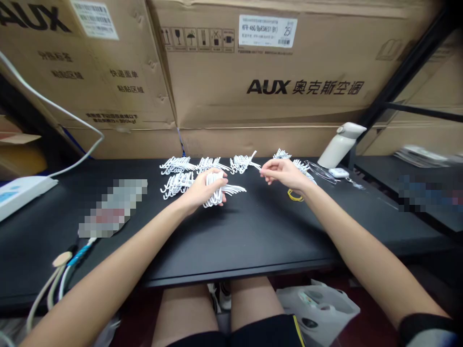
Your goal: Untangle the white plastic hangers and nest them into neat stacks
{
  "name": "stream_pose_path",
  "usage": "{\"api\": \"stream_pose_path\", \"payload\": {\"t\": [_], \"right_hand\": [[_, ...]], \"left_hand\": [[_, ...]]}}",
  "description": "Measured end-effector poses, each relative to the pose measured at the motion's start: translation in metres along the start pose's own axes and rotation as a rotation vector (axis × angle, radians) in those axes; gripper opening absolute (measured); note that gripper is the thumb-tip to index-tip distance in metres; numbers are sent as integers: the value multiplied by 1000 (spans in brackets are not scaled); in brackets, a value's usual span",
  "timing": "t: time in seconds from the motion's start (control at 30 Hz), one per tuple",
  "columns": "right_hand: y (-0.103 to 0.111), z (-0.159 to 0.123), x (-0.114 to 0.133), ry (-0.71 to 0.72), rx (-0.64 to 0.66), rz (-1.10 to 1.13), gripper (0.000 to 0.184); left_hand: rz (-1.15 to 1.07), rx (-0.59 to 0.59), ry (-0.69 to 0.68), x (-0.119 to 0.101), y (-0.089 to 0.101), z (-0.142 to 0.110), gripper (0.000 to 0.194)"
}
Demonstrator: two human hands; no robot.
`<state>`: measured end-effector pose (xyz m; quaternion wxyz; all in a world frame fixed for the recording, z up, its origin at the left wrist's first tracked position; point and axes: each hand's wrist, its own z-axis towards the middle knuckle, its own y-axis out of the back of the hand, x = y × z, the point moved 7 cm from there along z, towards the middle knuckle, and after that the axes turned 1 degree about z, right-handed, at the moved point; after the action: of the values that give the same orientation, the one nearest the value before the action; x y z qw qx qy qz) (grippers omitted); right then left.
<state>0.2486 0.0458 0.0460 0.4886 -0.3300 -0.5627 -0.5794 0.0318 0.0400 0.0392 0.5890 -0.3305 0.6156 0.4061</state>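
Over table (231, 241): left hand (197, 193) grips hooks (214, 193); right hand (285, 174) possibly pinches one.

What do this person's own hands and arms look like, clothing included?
The left hand and right hand are ungloved, the forearms bare, with no watch or bracelet visible. A black sleeve edge with a paler section shows on the right; no sleeve shows on the left.

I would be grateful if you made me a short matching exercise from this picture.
1. Left hand
2. Bottle
3. Bag
4. Boxes

A. Below the tabletop, beside the legs
B. Brown, printed "AUX"
C. Closed around white hooks
D. On the tabletop, toward its back right

Pairs: 1-C, 2-D, 3-A, 4-B
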Motion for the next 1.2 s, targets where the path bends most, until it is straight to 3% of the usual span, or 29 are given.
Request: {"api": "stream_pose_path", "payload": {"t": [0.13, 0.47, 0.83, 1.0, 1.2], "right_hand": [[-12, -7, 18, 82, 93, 56, 24], [-38, -14, 16, 74, 275, 38, 24], [-47, -17, 17, 43, 331, 67, 27], [-50, -15, 13, 27, 290, 121, 24], [-51, -13, 11, 35, 246, 170, 24]], "left_hand": [[56, 69, -45, -3, -9, -3, 21], [90, 118, -114, -1, -14, -3, 28], [132, 26, -128, -1, -7, -2, 31], [162, -4, -140, 0, -5, -2, 34], [375, -190, -359, -20, 3, -7, 29]]}}
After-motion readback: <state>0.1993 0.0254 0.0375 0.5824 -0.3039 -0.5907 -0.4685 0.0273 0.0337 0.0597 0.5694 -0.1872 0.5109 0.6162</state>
